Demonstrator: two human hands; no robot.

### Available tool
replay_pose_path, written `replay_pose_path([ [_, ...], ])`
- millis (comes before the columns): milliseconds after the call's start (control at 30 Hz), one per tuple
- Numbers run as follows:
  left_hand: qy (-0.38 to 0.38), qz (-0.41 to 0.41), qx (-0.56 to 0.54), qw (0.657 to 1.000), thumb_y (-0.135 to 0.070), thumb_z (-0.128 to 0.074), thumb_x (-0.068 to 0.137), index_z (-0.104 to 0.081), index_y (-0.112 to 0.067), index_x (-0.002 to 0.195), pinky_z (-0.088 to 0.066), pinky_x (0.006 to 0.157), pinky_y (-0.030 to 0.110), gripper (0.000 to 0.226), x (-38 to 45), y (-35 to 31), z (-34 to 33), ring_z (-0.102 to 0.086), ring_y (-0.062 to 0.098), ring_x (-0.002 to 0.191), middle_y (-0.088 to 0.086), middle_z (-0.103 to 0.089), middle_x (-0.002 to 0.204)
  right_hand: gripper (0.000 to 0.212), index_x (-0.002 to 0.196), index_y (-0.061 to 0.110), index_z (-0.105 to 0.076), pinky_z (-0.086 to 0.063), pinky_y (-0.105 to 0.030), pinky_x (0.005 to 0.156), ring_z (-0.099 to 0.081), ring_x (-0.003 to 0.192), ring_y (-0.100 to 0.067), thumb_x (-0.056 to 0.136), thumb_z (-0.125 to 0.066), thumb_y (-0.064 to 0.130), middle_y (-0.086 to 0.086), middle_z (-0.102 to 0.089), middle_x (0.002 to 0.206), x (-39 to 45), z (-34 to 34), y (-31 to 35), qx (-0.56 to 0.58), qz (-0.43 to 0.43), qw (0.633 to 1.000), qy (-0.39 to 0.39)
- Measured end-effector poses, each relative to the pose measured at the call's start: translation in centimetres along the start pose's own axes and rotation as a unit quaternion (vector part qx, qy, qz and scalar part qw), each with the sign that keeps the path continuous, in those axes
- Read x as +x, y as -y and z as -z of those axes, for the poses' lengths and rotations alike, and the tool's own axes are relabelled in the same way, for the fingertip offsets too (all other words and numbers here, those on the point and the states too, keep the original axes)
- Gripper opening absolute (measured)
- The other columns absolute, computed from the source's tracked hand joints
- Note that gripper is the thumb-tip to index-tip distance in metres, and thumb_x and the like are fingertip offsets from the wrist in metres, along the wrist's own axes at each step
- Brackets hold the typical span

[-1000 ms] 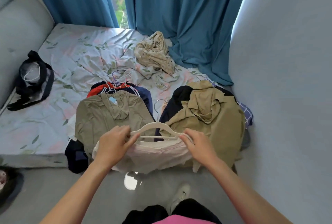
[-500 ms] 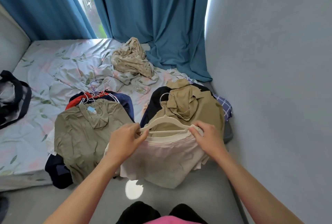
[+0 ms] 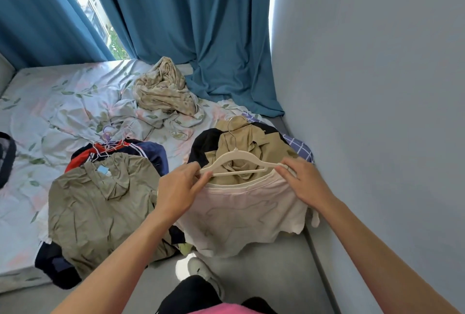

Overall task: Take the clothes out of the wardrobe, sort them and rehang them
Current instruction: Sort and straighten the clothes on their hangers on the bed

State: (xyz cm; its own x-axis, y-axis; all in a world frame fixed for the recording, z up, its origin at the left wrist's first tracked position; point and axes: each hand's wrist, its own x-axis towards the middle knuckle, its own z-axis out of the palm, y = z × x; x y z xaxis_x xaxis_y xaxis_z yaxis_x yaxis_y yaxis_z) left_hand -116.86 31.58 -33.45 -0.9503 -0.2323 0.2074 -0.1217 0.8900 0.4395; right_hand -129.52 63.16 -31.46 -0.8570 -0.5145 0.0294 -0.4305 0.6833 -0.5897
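- While the pale pink garment (image 3: 246, 215) hangs limp over the bed's near edge, its neckline sits just under the cream hanger (image 3: 239, 162), not yet seated on the shoulders.
- Left hand (image 3: 180, 191): fingers and thumb pinch the hanger's left end, some of the collar fabric possibly caught with it; cannot tell for sure.
- Right hand (image 3: 304, 182): fingers curled on the hanger's right end and the garment's shoulder edge.
- Handling, as a judgement: thin, soft cloth, light, likely to slide off smooth hanger arms; best held at the shoulder seams, with the hanger steadied near its ends or at the metal hook.
- Behind the hanger: a tan jacket (image 3: 254, 147) on top of the right pile, dark clothing beneath it.
- Left pile: an olive shirt (image 3: 100, 203) over red and navy items, wire hangers poking out.
- Further out: floral bedsheet (image 3: 50, 102), a crumpled beige cloth (image 3: 163, 89), blue curtains (image 3: 201, 24).
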Motion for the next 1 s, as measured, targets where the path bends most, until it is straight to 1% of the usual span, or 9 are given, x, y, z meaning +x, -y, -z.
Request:
replay_pose_path([
  [133,0.007,-0.004,-0.016,1.0,-0.056,-0.054,0.104,-0.044,-0.027,0.072,-0.037,0.052,0.031,0.044,5.0,1.8,-1.2,-0.05,0.008,0.064,-0.011,-0.052,0.066,0.026,0.087,0.023,-0.057,-0.044,-0.036,0.067,-0.052,0.08,-0.007,0.106,-0.055,0.041,0.012,-0.054,0.076,3.8,-0.2,-0.6,-0.013,-0.013,1.0,-0.022],
  [200,0.023,-0.004,-0.026,0.999,-0.055,-0.053,0.103,-0.047,-0.025,0.073,-0.029,0.051,0.026,0.043,7.3,2.4,-2.0,-0.051,0.009,0.066,-0.01,-0.054,0.068,0.026,0.09,0.021,-0.06,-0.047,-0.04,0.071,-0.053,0.079,-0.012,0.106,-0.054,0.041,0.011,-0.057,0.08,5.7,-0.2,-0.8,-0.036,-0.027,0.999,-0.023],
  [267,0.042,-0.003,-0.039,0.998,-0.056,-0.052,0.103,-0.048,-0.024,0.075,-0.025,0.052,0.026,0.043,9.4,2.7,-2.7,-0.051,0.008,0.066,-0.01,-0.054,0.068,0.023,0.093,0.021,-0.06,-0.049,-0.043,0.075,-0.054,0.082,-0.018,0.106,-0.054,0.039,0.007,-0.06,0.084,7.5,-0.3,-1.0,-0.066,-0.029,0.997,-0.036],
  [367,0.066,-0.009,-0.055,0.996,-0.057,-0.051,0.104,-0.045,-0.028,0.075,-0.025,0.052,0.029,0.041,12.2,3.4,-4.0,-0.05,0.007,0.067,-0.011,-0.052,0.067,0.02,0.098,0.019,-0.063,-0.05,-0.045,0.078,-0.057,0.085,-0.021,0.106,-0.054,0.034,0.004,-0.062,0.089,9.7,-0.4,-1.2,-0.067,-0.05,0.996,-0.035],
  [533,0.11,-0.015,-0.089,0.99,-0.056,-0.055,0.102,-0.047,-0.027,0.075,-0.028,0.053,0.029,0.041,16.2,4.3,-6.9,-0.049,0.006,0.066,-0.009,-0.052,0.068,0.022,0.09,0.021,-0.059,-0.054,-0.047,0.074,-0.059,0.078,-0.017,0.107,-0.054,0.035,0.004,-0.062,0.081,12.5,-1.4,-4.1,-0.04,-0.098,0.994,-0.027],
  [600,0.123,-0.018,-0.093,0.988,-0.053,-0.057,0.102,-0.048,-0.025,0.076,-0.029,0.053,0.029,0.039,17.7,4.6,-8.3,-0.048,0.007,0.068,-0.008,-0.051,0.07,0.023,0.089,0.021,-0.059,-0.055,-0.047,0.074,-0.06,0.078,-0.019,0.106,-0.054,0.036,0.001,-0.063,0.082,14.0,-1.7,-5.7,-0.039,-0.117,0.992,-0.016],
  [733,0.164,-0.008,-0.058,0.985,-0.043,-0.057,0.101,-0.05,-0.026,0.093,-0.048,0.067,0.041,0.02,20.5,5.3,-10.9,-0.053,0.015,0.081,-0.011,-0.056,0.085,0.025,0.09,0.016,-0.06,-0.053,-0.045,0.073,-0.061,0.078,-0.022,0.106,-0.054,0.034,-0.001,-0.064,0.08,17.8,-2.4,-8.5,-0.022,-0.13,0.991,0.019],
  [833,0.181,0.027,-0.024,0.983,-0.035,-0.061,0.097,-0.042,-0.027,0.101,-0.046,0.07,0.043,0.021,22.6,5.4,-12.8,-0.053,0.021,0.08,-0.006,-0.056,0.09,0.025,0.091,0.017,-0.06,-0.049,-0.041,0.073,-0.06,0.08,-0.022,0.107,-0.053,0.034,-0.001,-0.064,0.083,21.4,-3.0,-10.6,-0.018,-0.135,0.989,0.058],
  [1000,0.179,0.089,0.004,0.98,-0.033,-0.056,0.1,-0.039,-0.022,0.093,-0.041,0.069,0.044,0.021,26.7,6.0,-18.3,-0.049,0.024,0.077,-0.004,-0.052,0.085,0.023,0.093,0.02,-0.059,-0.053,-0.044,0.071,-0.061,0.078,-0.017,0.108,-0.051,0.036,0.003,-0.063,0.082,27.7,-5.7,-16.4,-0.003,-0.133,0.986,0.106],
])
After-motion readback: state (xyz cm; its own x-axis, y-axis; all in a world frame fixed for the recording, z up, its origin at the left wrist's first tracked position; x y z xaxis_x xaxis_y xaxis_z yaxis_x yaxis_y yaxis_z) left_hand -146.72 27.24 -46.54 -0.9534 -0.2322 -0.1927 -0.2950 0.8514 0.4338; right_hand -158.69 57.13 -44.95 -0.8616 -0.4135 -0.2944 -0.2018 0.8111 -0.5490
